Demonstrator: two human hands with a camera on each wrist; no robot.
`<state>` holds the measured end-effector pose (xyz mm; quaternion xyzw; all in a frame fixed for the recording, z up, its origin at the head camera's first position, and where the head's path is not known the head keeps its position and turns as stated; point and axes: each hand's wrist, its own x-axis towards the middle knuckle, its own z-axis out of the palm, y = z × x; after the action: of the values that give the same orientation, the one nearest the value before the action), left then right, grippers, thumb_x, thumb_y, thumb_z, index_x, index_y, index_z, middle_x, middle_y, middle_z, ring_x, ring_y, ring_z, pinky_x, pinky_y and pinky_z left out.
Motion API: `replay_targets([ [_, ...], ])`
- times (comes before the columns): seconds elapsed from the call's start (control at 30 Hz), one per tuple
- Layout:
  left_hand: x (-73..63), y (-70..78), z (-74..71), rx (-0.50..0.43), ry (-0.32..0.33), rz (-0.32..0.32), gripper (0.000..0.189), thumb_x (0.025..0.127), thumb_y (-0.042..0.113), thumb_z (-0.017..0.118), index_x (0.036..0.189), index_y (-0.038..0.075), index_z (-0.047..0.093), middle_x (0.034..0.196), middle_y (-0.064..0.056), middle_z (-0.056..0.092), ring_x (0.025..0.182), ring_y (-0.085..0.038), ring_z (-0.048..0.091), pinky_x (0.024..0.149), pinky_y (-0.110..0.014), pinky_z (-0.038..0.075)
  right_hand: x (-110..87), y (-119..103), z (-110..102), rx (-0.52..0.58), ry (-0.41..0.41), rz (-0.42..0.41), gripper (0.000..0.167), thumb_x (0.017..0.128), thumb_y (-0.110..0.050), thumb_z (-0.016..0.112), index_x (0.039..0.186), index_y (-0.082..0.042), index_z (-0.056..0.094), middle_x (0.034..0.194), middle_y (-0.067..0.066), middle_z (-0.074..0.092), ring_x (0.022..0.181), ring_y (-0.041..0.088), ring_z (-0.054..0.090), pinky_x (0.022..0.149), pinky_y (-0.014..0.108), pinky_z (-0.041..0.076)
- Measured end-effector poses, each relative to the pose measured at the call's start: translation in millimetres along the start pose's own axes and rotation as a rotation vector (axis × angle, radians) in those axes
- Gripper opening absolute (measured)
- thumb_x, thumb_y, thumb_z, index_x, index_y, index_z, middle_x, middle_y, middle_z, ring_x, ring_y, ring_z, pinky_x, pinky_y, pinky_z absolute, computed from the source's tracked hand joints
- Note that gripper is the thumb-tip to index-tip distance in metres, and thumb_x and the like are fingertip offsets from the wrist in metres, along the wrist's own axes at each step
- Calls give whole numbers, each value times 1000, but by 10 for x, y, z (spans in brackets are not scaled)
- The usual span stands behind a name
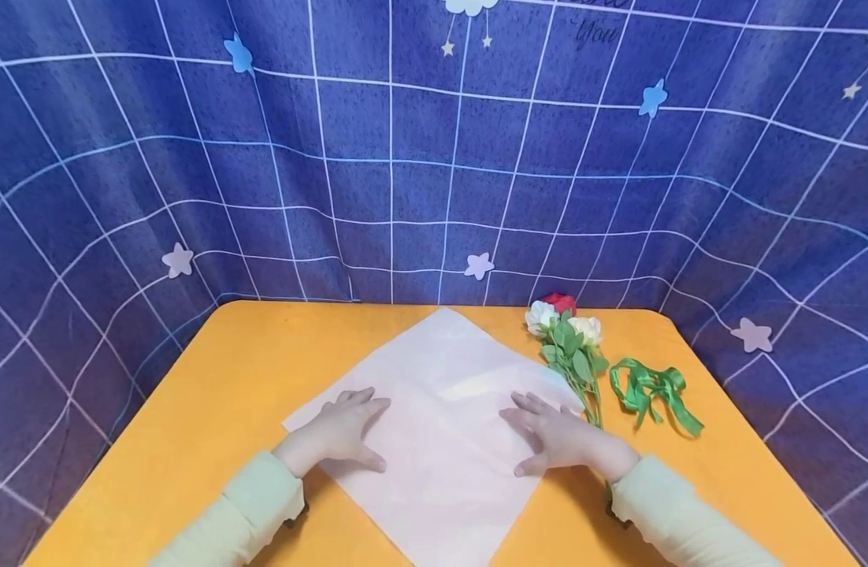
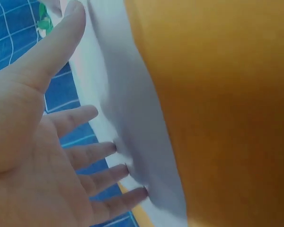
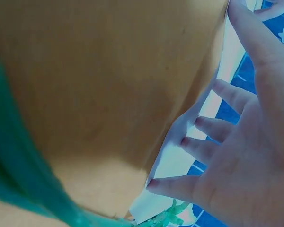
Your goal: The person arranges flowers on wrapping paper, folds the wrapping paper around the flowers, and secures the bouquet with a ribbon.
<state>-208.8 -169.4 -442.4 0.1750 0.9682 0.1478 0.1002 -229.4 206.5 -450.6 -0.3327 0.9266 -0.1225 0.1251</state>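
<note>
1. Across the lower centre of the head view, a pale sheet [image 1: 444, 472] is lying cornerwise on the orange table [image 1: 250, 354]. It is looking thin, so an uneven push could be skewing or creasing it. Its right corner is reaching the stems of the flower bunch [image 1: 572, 346] at centre right, so a sideways shove could be dragging those along. The green ribbon [image 1: 654, 390] is lying farther right. Most of the sheet is stretching between my left hand [image 1: 342, 429] and right hand [image 1: 558, 437], with its side corners running beneath them; both are resting with fingers spread, pinching nothing.

2. Down from the upper left to the bottom centre of the left wrist view, the sheet is running as a strip. Pressing too hard at one fingertip could be puckering it there. It is lying just at my fingertips, which are standing apart, thumb well out.

3. From the top down to the lower centre of the right wrist view, the sheet's edge is waving up slightly, and a loose touch could be letting it slide. It is lying at my spread fingertips; I cannot tell whether every one is touching.
</note>
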Motion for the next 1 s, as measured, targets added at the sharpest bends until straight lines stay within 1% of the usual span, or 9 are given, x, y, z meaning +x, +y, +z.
replay_targets([
  [0.13, -49, -77, -32, -17, -9, 24, 102, 57, 52, 85, 141, 12, 43, 151, -22, 27, 136, -43, 24, 100, -69, 22, -44, -6, -33, -8, 59, -19, 90, 71, -63, 68, 143, -15, 41, 153, 18, 24, 138, 43, 23, 97, 74, 21],
  [0.27, -122, -137, -40, -8, 4, 28, 103, 56, 53, 85, 141, 12, 44, 150, -23, 27, 136, -44, 24, 99, -69, 24, -136, 63, -95, -24, 214, -57, 83, 72, -54, 73, 136, -7, 48, 144, 24, 37, 130, 43, 37, 98, 62, 35],
  [0.37, -175, -162, -46, 4, 14, 23, 103, 55, 54, 85, 140, 13, 44, 150, -23, 28, 135, -45, 26, 98, -69, 26, -228, 162, -164, -24, 348, -55, 67, 77, -36, 77, 130, -2, 53, 133, 23, 50, 107, 37, 58, 89, 51, 47],
  [0.53, -231, -167, -56, 18, 20, 29, 101, 55, 54, 84, 139, 11, 46, 148, -24, 30, 133, -46, 29, 95, -70, 29, -406, 346, -340, 61, 539, 107, 37, 82, -13, 71, 115, 1, 62, 106, 17, 65, 78, 27, 63, 69, 39, 53],
  [0.6, -233, -165, -61, 25, 22, 32, 101, 55, 55, 84, 138, 11, 47, 148, -25, 31, 132, -46, 30, 94, -70, 30, -461, 423, -414, 101, 579, 211, 30, 83, -13, 70, 108, 2, 64, 96, 15, 68, 83, 29, 65, 67, 40, 53],
  [0.67, -230, -161, -61, 30, 22, 29, 101, 54, 55, 84, 138, 11, 47, 147, -25, 32, 132, -46, 30, 94, -70, 30, -506, 505, -469, 133, 578, 309, 26, 84, -15, 69, 103, 3, 65, 88, 15, 69, 77, 29, 66, 64, 39, 53],
  [0.77, -218, -164, -54, 42, 22, 23, 102, 53, 57, 84, 137, 11, 48, 147, -24, 32, 131, -46, 31, 94, -69, 31, -547, 617, -511, 193, 499, 430, 29, 86, -20, 67, 100, 5, 63, 83, 15, 69, 71, 25, 66, 61, 38, 52],
  [0.9, -207, -166, -46, 50, 16, 19, 103, 53, 58, 83, 138, 12, 47, 148, -24, 31, 132, -46, 31, 94, -69, 31, -549, 737, -499, 386, 334, 542, 34, 90, -25, 63, 100, 7, 62, 77, 14, 68, 63, 21, 65, 58, 34, 53],
  [1.0, -203, -165, -43, 51, 13, 18, 104, 53, 58, 83, 139, 11, 47, 148, -24, 31, 132, -46, 31, 94, -69, 31, -523, 808, -451, 539, 263, 586, 33, 92, -25, 61, 99, 7, 62, 73, 11, 66, 64, 19, 65, 62, 33, 55],
])
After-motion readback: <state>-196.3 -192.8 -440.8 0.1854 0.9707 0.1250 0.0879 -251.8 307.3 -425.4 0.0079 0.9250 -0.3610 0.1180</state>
